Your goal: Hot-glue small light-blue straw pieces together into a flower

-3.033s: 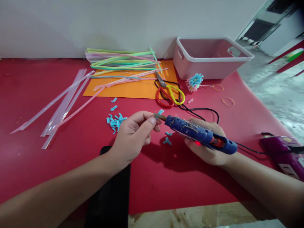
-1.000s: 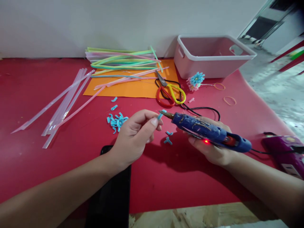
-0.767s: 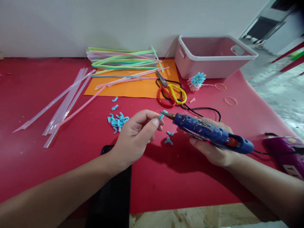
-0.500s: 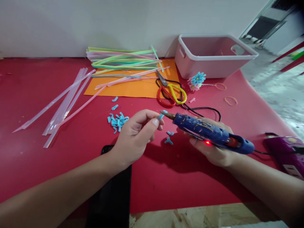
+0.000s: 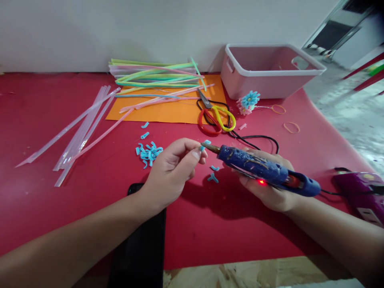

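Between thumb and forefinger, my left hand (image 5: pixel 177 170) pinches a short blue pipe cleaner piece (image 5: pixel 207 143). My right hand (image 5: pixel 270 192) is wrapped round a worn blue hot glue gun (image 5: pixel 255 164) with a red light lit on its side. The gun's metal nozzle points left and meets the blue piece at my left fingertips; whether glue is coming out is too small to tell. A pile of cut blue pipe cleaner pieces (image 5: pixel 150 154) lies left of my left hand. Two more loose pieces (image 5: pixel 213 178) rest on the table between my hands.
Scissors (image 5: pixel 216 118) lie on orange paper (image 5: pixel 180 112) beside a bundle of pipe cleaners (image 5: pixel 156 74). Clear glue sticks (image 5: pixel 84 132) are at left. A pink bin (image 5: pixel 255 82), a pipe cleaner flower (image 5: pixel 250 99), a purple power strip (image 5: pixel 360 192) and a black phone (image 5: pixel 141 244) surround my arms.
The glue gun has shifted slightly left, its nozzle now crossing over the blue piece. My left hand has stayed nearly still.
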### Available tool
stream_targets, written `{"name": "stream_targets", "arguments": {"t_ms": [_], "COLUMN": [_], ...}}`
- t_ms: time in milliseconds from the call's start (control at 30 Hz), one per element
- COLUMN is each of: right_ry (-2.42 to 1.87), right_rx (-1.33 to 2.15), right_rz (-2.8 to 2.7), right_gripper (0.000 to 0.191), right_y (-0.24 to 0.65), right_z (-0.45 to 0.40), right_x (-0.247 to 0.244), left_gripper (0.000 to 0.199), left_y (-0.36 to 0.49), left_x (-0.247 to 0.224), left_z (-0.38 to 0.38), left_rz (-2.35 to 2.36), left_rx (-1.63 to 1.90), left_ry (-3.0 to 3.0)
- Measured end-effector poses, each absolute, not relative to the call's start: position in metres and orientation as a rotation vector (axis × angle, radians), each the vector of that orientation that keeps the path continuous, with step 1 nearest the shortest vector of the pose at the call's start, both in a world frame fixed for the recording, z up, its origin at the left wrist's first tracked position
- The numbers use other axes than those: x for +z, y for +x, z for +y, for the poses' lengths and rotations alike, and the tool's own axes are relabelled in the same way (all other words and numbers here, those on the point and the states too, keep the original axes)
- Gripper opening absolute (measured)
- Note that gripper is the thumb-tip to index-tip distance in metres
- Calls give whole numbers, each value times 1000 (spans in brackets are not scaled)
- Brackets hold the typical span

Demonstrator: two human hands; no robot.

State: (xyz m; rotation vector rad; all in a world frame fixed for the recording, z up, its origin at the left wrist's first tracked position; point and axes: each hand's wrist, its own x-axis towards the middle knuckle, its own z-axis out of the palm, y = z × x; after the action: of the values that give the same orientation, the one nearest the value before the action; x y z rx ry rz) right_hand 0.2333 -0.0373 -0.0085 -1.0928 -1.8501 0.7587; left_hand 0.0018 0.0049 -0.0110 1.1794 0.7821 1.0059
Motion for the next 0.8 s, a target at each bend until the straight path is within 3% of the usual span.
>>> {"name": "stream_targets", "arguments": {"t_ms": [800], "right_ry": [-1066], "right_rx": [814], "right_rz": [-1795], "right_gripper": [16], "right_y": [236], "right_z": [-35], "right_x": [-15], "left_gripper": [10], "left_y": [3], "left_x": [-8], "left_z": [4], "left_rz": [677], "left_rx": [1008], "left_ry": [1014]}}
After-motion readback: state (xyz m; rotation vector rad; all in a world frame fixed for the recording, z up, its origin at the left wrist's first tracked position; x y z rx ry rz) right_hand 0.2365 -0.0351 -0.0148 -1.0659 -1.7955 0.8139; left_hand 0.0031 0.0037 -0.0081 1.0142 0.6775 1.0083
